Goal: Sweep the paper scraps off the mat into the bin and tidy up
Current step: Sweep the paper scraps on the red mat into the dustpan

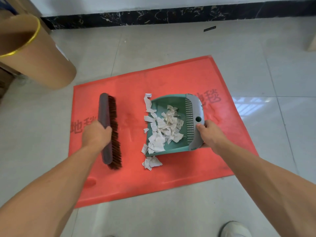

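A red mat (179, 79) lies on the tiled floor. On it rests a green dustpan (158, 101) with a grey back edge, its mouth facing left, and my right hand (211, 134) grips that grey edge. Torn paper scraps (164, 129) fill the pan; a few scraps (151, 162) lie on the mat just outside its mouth. My left hand (95, 134) holds a dark brush (109, 130) with brown bristles, to the left of the pan and apart from the scraps.
A tall brown cylindrical bin (39, 60) with a gold rim stands at the upper left, off the mat. A black marble skirting (171, 16) runs along the far wall. A white shoe (236, 229) shows at the bottom right.
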The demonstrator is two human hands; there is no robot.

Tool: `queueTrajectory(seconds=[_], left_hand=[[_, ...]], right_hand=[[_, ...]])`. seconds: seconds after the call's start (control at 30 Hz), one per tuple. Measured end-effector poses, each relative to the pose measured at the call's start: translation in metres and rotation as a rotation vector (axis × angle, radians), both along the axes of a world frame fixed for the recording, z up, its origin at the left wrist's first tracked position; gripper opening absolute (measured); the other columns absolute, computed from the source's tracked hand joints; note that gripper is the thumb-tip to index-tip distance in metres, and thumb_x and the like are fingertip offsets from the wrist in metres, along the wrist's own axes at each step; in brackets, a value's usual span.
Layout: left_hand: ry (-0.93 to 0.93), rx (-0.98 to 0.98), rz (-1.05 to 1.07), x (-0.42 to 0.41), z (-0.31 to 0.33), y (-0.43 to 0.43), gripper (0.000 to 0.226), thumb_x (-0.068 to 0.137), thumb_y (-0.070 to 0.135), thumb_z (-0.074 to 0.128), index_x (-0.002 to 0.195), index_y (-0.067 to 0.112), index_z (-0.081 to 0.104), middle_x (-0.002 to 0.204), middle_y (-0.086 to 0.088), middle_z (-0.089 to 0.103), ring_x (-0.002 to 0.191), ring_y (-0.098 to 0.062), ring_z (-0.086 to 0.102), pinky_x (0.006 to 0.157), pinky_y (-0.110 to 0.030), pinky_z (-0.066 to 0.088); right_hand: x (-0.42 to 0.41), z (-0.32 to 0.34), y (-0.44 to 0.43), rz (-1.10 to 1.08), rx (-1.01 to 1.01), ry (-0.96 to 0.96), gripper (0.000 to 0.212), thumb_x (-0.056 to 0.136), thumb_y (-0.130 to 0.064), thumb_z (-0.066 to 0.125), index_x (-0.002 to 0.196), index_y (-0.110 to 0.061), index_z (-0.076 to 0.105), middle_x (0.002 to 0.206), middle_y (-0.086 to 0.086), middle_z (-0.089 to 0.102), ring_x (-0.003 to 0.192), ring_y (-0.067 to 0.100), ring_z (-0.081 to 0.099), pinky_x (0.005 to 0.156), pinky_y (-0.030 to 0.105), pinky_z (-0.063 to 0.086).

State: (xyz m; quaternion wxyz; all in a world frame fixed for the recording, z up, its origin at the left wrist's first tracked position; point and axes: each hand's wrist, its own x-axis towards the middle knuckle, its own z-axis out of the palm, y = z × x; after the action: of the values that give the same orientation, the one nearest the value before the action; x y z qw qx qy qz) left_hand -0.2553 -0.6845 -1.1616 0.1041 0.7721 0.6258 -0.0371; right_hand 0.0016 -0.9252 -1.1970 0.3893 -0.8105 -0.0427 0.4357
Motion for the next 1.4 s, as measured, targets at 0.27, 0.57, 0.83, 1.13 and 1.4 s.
queueTrajectory(seconds=[0.27, 0.57, 0.83, 1.13, 1.4], left_hand=[[0.009, -0.192, -0.064, 0.032, -0.008, -0.037, 0.037, 0.085, 0.032, 0.057, 0.102, -0.001, 0.062, 0.103, -0.026, 0.066, 0.097, -0.041, 0.062, 0.077, -0.038, 0.049], [-0.123, -0.11, -0.186, 0.056, 0.002, -0.054, 0.03, 0.082, 0.034, 0.054, 0.093, 0.006, 0.056, 0.095, -0.022, 0.065, 0.09, -0.041, 0.06, 0.067, -0.035, 0.041], [-0.006, 0.067, -0.307, 0.087, 0.001, 0.033, 0.034, 0.087, 0.024, 0.058, 0.108, -0.002, 0.054, 0.107, -0.029, 0.061, 0.099, -0.047, 0.056, 0.08, -0.044, 0.045], [0.177, -0.114, -0.736, 0.089, -0.01, 0.018, 0.026, 0.084, 0.021, 0.059, 0.106, 0.007, 0.055, 0.11, -0.019, 0.061, 0.1, -0.038, 0.057, 0.08, -0.038, 0.043], [-0.112, -0.136, -0.498, 0.049, 0.012, 0.008, 0.017, 0.081, 0.034, 0.064, 0.088, 0.022, 0.053, 0.092, -0.012, 0.067, 0.088, -0.034, 0.061, 0.065, -0.03, 0.035]], right_hand=[[-0.005, -0.002, 0.0, 0.008, 0.011, 0.008, 0.03, 0.097, -0.034, 0.055, 0.118, -0.013, 0.05, 0.108, 0.009, 0.066, 0.087, 0.028, 0.07, 0.061, 0.046, 0.063], [0.005, -0.008, -0.008, -0.033, 0.008, 0.057, 0.034, 0.096, -0.033, 0.058, 0.122, -0.012, 0.052, 0.113, 0.01, 0.066, 0.094, 0.03, 0.069, 0.068, 0.052, 0.062], [0.016, -0.015, -0.028, -0.071, -0.016, 0.049, 0.032, 0.096, -0.033, 0.059, 0.119, -0.011, 0.054, 0.113, 0.014, 0.067, 0.095, 0.034, 0.069, 0.07, 0.056, 0.061], [0.021, -0.023, -0.03, -0.076, -0.032, 0.03, 0.029, 0.096, -0.033, 0.058, 0.116, -0.013, 0.055, 0.109, 0.014, 0.069, 0.093, 0.034, 0.07, 0.073, 0.057, 0.06], [0.019, -0.022, -0.031, -0.066, -0.05, 0.034, 0.03, 0.097, -0.033, 0.057, 0.118, -0.011, 0.053, 0.112, 0.014, 0.066, 0.095, 0.035, 0.068, 0.073, 0.057, 0.061]])
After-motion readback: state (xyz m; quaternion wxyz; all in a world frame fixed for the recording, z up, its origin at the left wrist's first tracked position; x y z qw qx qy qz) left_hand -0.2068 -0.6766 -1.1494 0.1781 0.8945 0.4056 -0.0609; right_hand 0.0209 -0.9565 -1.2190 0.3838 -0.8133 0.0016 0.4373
